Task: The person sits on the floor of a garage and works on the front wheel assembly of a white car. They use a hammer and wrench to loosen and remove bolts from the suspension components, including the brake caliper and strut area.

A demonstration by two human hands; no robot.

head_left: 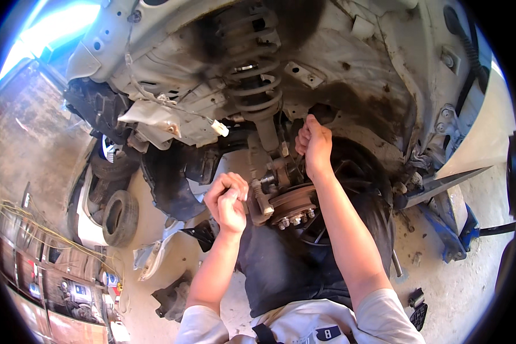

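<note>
Before me is a car's open wheel well with a coil spring and strut (265, 109). Below the strut sits a rusty brake disc (292, 204) with several wheel studs, and a brake caliper (261, 200) at its left side. My left hand (227, 202) is curled closed just left of the caliper; whatever its fingers may hold is hidden. Higher up, right of the strut's lower end, my right hand (315, 146) is closed with the thumb on top. I cannot make out anything in its grip. The steering knuckle (280, 174) lies between the two hands.
A wheel (352, 166) lies behind my right forearm. A blue jack (450, 235) stands at the right under the car body. A loose connector (219, 128) hangs from wiring. Tyres (120, 218) and a cluttered shelf (63, 286) are at the left.
</note>
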